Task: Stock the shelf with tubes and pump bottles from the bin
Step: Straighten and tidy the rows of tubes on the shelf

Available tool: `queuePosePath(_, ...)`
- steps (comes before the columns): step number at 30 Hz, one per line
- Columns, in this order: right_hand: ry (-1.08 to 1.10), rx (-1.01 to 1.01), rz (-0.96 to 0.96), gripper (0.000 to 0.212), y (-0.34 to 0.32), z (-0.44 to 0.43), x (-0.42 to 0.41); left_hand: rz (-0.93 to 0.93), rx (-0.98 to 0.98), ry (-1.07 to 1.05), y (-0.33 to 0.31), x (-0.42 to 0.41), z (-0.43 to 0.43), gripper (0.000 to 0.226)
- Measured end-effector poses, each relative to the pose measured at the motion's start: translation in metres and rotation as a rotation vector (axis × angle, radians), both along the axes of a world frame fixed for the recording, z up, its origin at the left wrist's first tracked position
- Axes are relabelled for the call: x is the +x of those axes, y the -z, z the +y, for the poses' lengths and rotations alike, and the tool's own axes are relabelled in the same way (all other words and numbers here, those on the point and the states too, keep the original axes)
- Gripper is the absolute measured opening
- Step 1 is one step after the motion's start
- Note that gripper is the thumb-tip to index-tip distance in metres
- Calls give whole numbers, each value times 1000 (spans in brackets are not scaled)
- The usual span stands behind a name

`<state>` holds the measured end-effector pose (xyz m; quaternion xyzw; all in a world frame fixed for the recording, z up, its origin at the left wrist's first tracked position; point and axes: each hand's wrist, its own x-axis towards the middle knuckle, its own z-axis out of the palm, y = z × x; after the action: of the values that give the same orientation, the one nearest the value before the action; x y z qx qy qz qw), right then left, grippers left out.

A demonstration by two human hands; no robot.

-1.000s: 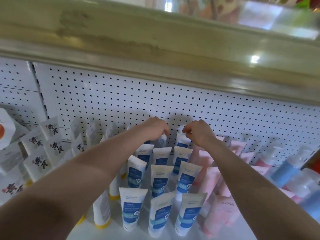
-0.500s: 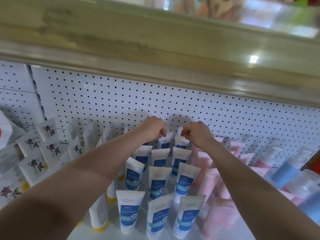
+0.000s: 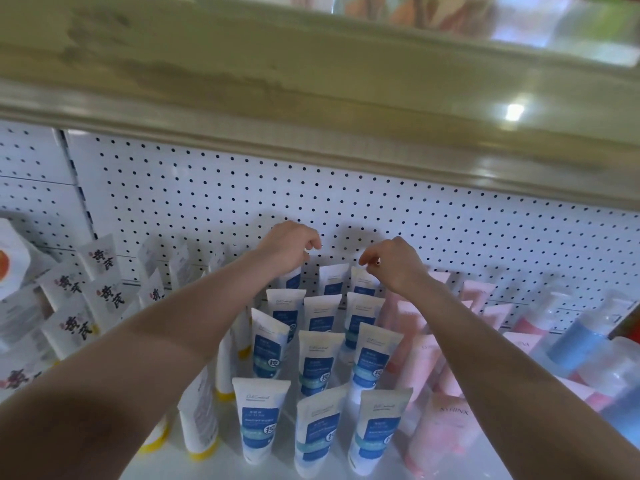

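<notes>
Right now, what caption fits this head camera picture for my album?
Left hand and right hand reach over the back row of blue tubes.

A shop aisle, seen from close up at a display shelf [image 3: 221,471]. Behind it runs a white pegboard [image 3: 381,209] back panel of the kind used in store fittings, and the edge of an upper shelf [image 3: 311,81] hangs overhead. Goods stand in neat rows of identical items, front to back: blue-and-white tubes [image 3: 313,362] in the middle, pink tubes [image 3: 446,431] to the right, yellow-capped tubes [image 3: 201,420] and small white boxes [image 3: 104,261] with printed characters to the left, and pump bottles [image 3: 575,344] at far right.
</notes>
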<state>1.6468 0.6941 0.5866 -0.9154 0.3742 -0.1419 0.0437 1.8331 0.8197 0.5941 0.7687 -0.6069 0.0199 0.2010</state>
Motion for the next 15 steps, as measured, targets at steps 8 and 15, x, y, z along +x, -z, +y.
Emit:
queuePosePath(8,-49,10,-43,22,0,8,10,-74,161,-107,8,11,4,42)
queuePosePath(15,-64,11,-53,23,-3,17,12,-19,153,-89,6,9,6,30)
